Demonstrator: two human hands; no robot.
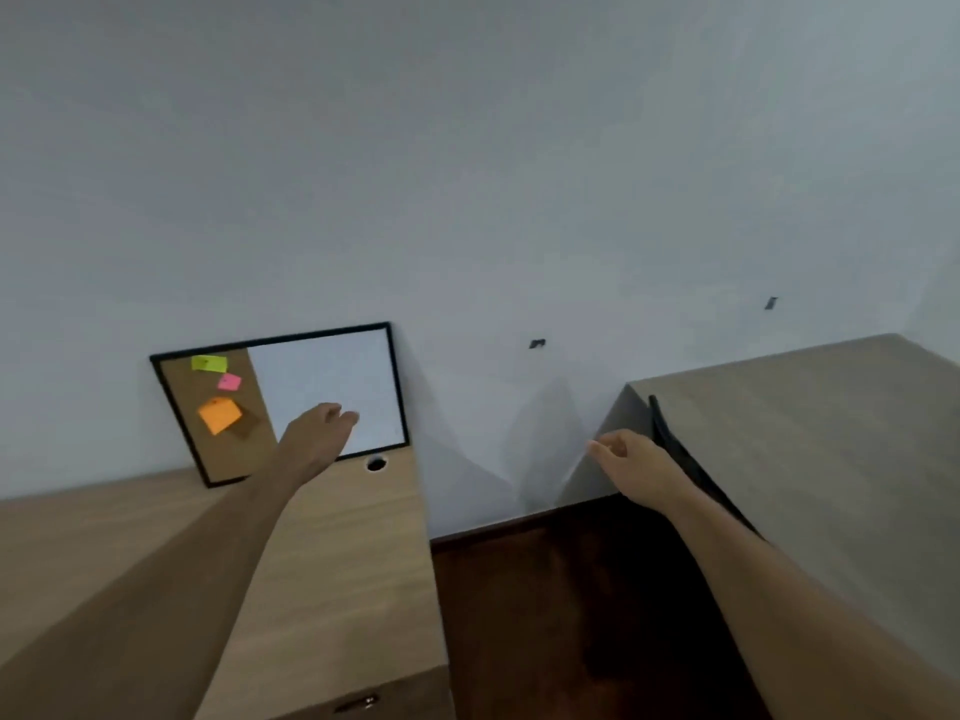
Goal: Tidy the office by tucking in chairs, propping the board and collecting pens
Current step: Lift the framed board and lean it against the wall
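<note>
The board [291, 397] leans on the wall at the frame's left, standing on the desk [332, 563], so my left hand [317, 433] and right hand [631, 459] hover empty, fingers loosely curled.

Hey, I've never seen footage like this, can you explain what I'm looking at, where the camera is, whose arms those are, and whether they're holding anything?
This is a single picture from a wide-angle camera worn on a person's head, looking forward and down, so the two bare arms are the wearer's own. There is no machine here.

The left hand reaches out in front of a black-framed board, half cork and half whiteboard, which stands on a light wooden desk and leans against the pale wall. Yellow, pink and orange sticky notes are on the cork half. A round cable hole is in the desk beside the board.

The right hand hangs over the gap beside a grey-brown desk. Both hands are open and hold nothing. Dark wooden floor shows between the desks.
</note>
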